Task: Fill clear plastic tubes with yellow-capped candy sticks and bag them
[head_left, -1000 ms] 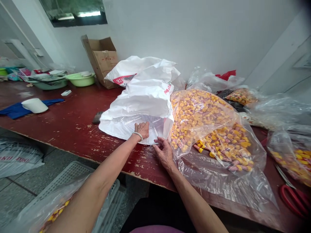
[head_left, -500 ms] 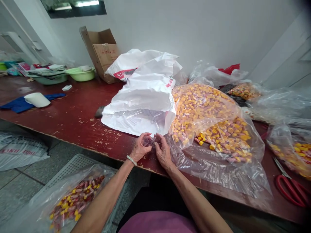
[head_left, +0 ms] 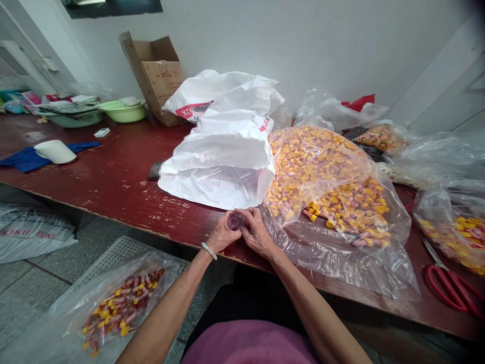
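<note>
Worn on the head, the camera looks forward and down over the near edge of the bench (head_left: 113,189). The left hand (head_left: 223,233) and right hand (head_left: 257,232) sit close below it.

the small clear plastic piece (head_left: 235,221) is mostly hidden by the left hand (head_left: 223,233) and right hand (head_left: 258,232) closed around it, so its shape cannot be told. a dark object (head_left: 154,171) on the red table (head_left: 113,192) is blurred out. the clear pieces (head_left: 208,175) in the white sack (head_left: 231,144) are partly covered by its folds. the red-handled scissors (head_left: 450,289) run off the right edge, and the print on the candy wrappers (head_left: 303,172) is too small to read.
</note>
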`<action>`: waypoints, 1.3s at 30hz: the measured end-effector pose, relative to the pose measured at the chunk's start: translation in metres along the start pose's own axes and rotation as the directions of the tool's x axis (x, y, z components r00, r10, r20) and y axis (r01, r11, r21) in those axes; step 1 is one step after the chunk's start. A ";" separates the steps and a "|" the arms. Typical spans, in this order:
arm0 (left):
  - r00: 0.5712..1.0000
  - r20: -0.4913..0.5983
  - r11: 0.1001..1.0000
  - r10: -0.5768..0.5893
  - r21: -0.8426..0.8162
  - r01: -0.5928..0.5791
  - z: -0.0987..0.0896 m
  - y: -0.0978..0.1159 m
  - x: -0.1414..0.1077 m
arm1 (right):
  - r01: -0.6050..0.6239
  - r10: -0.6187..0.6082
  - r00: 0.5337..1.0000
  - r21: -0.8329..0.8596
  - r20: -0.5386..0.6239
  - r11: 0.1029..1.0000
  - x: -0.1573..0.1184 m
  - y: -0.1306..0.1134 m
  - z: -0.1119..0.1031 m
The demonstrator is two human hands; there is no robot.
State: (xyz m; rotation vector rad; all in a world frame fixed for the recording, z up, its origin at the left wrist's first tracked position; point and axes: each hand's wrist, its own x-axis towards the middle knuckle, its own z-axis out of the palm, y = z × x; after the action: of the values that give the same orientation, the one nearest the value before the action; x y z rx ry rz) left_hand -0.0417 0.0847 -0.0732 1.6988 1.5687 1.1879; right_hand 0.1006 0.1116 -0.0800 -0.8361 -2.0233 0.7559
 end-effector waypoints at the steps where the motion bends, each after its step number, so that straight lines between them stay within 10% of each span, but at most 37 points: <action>1: 1.000 0.006 1.000 -0.005 -0.013 0.005 -0.001 0.001 0.000 | 0.001 0.000 1.000 -0.014 0.028 1.000 0.001 -0.001 -0.004; 10: 0.996 -0.002 0.941 -0.085 -0.328 0.080 0.001 0.003 -0.004 | -0.088 0.088 0.996 0.008 -0.009 0.996 0.002 0.002 -0.023; 14: 0.954 -0.005 0.634 -0.300 -0.748 0.195 0.007 0.005 -0.008 | -0.202 0.249 0.917 0.177 -0.311 0.963 -0.006 0.000 -0.008; 18: 0.957 0.189 0.333 -0.220 -0.908 0.255 0.007 0.007 -0.010 | -0.194 0.262 0.923 0.247 -0.280 0.949 -0.010 -0.009 0.001; 22: 0.961 0.176 0.261 -0.215 -0.938 0.230 0.009 0.013 -0.010 | -0.163 0.203 0.959 0.206 -0.195 0.965 -0.013 -0.014 -0.002; 27: 0.952 0.012 0.400 -0.307 -0.906 0.140 0.011 0.017 -0.006 | -0.108 0.114 0.990 0.077 -0.087 0.991 -0.018 -0.010 -0.011; 31: 0.972 -0.133 0.737 -0.192 -0.674 0.053 0.005 0.010 -0.004 | -0.285 0.311 0.937 0.167 -0.160 0.944 -0.020 0.001 -0.015; 39: 0.998 -0.053 0.989 0.027 -0.145 -0.035 0.008 0.001 -0.008 | -0.244 0.243 0.964 0.004 -0.108 0.970 -0.015 0.006 -0.018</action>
State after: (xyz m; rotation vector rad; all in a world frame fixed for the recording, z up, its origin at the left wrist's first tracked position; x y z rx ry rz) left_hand -0.0339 0.0779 -0.0777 1.6157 1.4514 1.3371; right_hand 0.1246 0.1075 -0.0821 -1.1221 -1.8499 0.8186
